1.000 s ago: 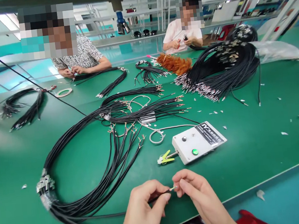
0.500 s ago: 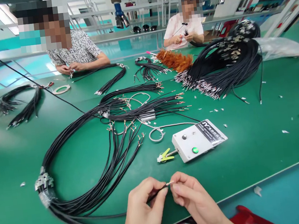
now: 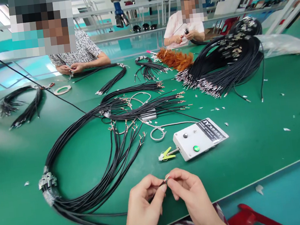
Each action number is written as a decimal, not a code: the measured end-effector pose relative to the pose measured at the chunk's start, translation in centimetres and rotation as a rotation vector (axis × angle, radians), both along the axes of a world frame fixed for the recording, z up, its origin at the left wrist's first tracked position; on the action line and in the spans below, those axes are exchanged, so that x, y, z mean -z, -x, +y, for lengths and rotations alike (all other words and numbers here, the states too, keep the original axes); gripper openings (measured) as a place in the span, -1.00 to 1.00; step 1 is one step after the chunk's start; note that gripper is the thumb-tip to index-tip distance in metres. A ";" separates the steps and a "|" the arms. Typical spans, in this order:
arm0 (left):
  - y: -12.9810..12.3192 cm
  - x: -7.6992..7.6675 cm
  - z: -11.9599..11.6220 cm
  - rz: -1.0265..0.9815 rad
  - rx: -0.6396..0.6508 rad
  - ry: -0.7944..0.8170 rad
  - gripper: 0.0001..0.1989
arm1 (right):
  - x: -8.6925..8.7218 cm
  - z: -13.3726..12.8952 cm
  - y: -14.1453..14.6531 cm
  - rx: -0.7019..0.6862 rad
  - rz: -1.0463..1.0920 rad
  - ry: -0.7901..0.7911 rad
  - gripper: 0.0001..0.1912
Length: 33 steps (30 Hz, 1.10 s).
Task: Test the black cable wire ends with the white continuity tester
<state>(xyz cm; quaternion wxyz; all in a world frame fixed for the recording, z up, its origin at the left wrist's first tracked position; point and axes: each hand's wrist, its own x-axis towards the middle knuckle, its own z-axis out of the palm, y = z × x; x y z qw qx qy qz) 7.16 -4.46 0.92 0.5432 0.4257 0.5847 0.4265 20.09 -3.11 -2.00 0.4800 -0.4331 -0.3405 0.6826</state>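
Near the table's front edge, my left hand (image 3: 146,203) pinches a black cable (image 3: 162,183) close to its stripped end. The fingertips of my right hand (image 3: 187,187) are closed on the thin wires (image 3: 167,178) that come out of that end, mostly hidden by the fingers. Left of my hands lies a curved bundle of black cables (image 3: 76,200), gathered by metal connectors (image 3: 48,180) and clear wrap, with bare coloured wires at its far ends. Just beyond my hands sits a grey box (image 3: 186,142) with a lit green button and a yellow clip (image 3: 167,153) on its shaft.
More cable bundles (image 3: 144,111) lie mid-table, with a large heap (image 3: 223,68) at the back right. An orange feather duster (image 3: 175,59), a tape roll (image 3: 62,90) and white scraps are about. Two people work across the green table (image 3: 250,133). A red stool (image 3: 248,218) stands lower right.
My hands have drawn closer together, and my right fingertips now cover more of the wire end. The view has shifted slightly.
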 end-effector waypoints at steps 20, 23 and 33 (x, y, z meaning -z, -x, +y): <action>0.1 1.3 0.3 -0.003 -0.018 -0.043 -0.76 | -0.3 1.5 -0.6 -0.192 -0.364 -0.252 -0.75; 0.2 1.8 0.2 0.056 -0.039 -0.116 -0.76 | 0.0 1.5 -1.2 -0.222 -0.522 -0.367 -0.79; 0.2 2.5 0.4 0.192 0.030 -0.272 -0.80 | -1.0 2.5 -2.9 -0.273 -1.192 -1.111 -0.83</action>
